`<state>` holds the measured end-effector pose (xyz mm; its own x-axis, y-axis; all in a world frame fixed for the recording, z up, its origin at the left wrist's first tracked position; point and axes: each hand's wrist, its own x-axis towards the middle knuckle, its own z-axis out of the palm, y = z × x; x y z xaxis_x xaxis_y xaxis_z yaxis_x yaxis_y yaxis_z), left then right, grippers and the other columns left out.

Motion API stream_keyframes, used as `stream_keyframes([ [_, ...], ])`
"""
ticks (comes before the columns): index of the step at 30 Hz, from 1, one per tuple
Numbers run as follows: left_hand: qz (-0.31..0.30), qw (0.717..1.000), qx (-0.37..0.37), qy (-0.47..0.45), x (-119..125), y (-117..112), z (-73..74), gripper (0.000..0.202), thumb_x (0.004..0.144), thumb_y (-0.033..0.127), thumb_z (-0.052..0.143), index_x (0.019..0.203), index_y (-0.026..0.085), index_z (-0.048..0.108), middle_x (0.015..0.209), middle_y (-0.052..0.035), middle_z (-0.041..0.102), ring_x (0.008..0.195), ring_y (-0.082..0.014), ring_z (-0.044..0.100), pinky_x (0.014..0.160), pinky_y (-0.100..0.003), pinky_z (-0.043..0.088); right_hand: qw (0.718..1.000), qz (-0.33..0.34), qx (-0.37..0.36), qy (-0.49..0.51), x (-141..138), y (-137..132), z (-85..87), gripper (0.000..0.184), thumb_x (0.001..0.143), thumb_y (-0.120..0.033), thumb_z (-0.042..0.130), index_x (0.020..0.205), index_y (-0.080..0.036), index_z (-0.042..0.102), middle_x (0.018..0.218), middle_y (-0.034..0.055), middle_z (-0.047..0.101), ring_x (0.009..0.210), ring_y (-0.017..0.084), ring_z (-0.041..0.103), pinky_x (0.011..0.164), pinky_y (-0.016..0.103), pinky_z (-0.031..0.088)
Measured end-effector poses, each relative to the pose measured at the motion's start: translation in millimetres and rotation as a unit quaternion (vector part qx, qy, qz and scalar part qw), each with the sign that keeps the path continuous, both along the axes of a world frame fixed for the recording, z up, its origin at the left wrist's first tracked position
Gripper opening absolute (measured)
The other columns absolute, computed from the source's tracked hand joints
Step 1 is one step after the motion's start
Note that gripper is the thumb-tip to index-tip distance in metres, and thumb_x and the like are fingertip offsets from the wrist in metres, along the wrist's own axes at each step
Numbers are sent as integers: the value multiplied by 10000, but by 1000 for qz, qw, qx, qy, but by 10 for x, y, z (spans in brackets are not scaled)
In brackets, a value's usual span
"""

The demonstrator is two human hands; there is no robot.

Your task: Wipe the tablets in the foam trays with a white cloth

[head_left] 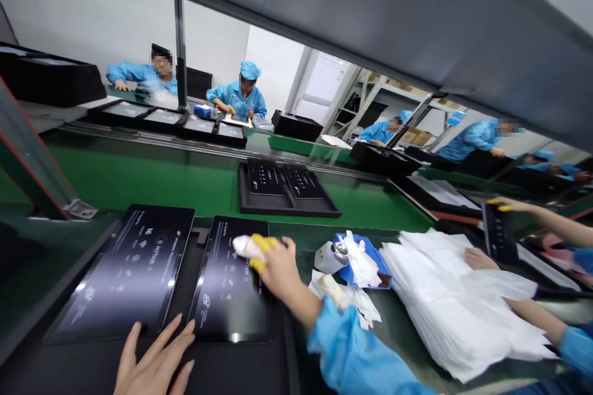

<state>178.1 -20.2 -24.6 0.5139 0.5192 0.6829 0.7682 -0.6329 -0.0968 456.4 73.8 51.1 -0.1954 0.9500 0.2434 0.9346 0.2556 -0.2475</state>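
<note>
Two black glass panels lie side by side in a dark tray (83, 376) in front of me, a left panel (130, 271) and a right panel (229, 290). My left hand (155, 361) rests flat on the tray's near edge just below the panels, fingers spread and holding nothing. My right hand (278, 265), with yellow finger cots, is closed on a white wipe (245, 247) and presses it against the upper right part of the right panel. A blue sleeve covers my right forearm.
Beside me lie a small white bottle (331, 256), a blue holder with crumpled wipes (364, 262) and a stack of white sheets (458, 302). A co-worker's hand (477, 257) rests on the stack; their other hand holds a black panel (498, 231). A tray with two panels (285, 188) sits on the green belt (139, 176). Several people work opposite.
</note>
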Motion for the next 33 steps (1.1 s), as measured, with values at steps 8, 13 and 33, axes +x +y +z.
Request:
stream_keyframes([
  [8,73,986,-97,-110,-98,-162,-69,430,915,243,496,1340,182,517,1441,-100,571,1313,-161,547,1277,-372,97,978,196,59,48,-514,-830,-519,584,877,-328,646,1438,-311,485,1202,69,677,1037,244,617,1123,520,219],
  [13,56,991,-92,-81,-91,-163,-15,437,916,223,487,1347,161,510,1416,-93,593,1339,-155,518,1279,-399,96,980,174,68,66,-267,-640,-406,533,883,-325,651,1402,-310,528,1206,48,694,1075,228,620,1093,467,250],
  [33,39,992,-121,2,-17,-139,40,490,934,263,467,1414,166,443,1307,-31,678,1263,-146,591,1283,-405,-7,986,35,135,88,-23,-617,42,411,931,-340,668,1329,-273,588,1192,46,701,1069,214,623,994,396,284],
])
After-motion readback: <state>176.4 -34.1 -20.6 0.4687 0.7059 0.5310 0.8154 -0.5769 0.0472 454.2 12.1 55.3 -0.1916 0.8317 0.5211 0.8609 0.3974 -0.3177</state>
